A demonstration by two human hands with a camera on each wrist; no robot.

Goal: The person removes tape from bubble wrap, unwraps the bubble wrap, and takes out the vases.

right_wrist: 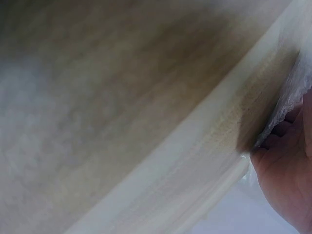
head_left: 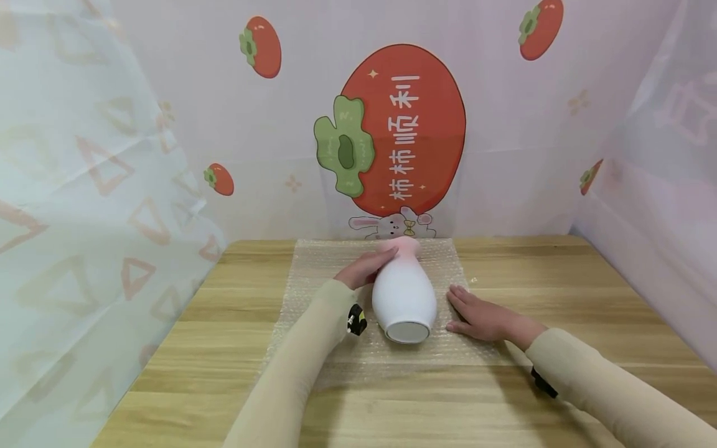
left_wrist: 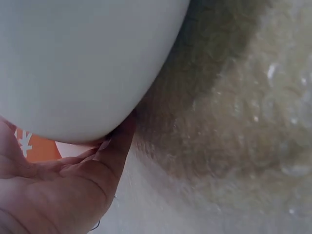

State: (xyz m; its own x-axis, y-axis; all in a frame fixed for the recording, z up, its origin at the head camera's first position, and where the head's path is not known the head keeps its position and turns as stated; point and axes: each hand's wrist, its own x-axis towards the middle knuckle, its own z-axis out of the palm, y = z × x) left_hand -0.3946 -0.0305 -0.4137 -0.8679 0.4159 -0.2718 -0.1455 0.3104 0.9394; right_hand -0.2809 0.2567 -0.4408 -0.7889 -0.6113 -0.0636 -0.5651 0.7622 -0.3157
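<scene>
A white vase [head_left: 404, 289] with a pink neck lies on its side, its round base turned toward me. Under it a sheet of bubble wrap [head_left: 347, 351] is spread over the table. My left hand [head_left: 366, 267] holds the vase near its neck from the left, thumb over the top. The left wrist view shows that hand's fingers [left_wrist: 119, 146] tucked beneath the white body. To the right of the vase, my right hand [head_left: 478, 316] rests with extended fingers on the bubble wrap's right edge, apart from the vase.
The wooden table [head_left: 560, 286] extends on both sides of the sheet. At its back edge hangs a pale curtain [head_left: 504, 186] printed with persimmons, and similar sheeting [head_left: 112, 186] closes off the left side. A black wrist camera [head_left: 356, 320] sits on the left sleeve.
</scene>
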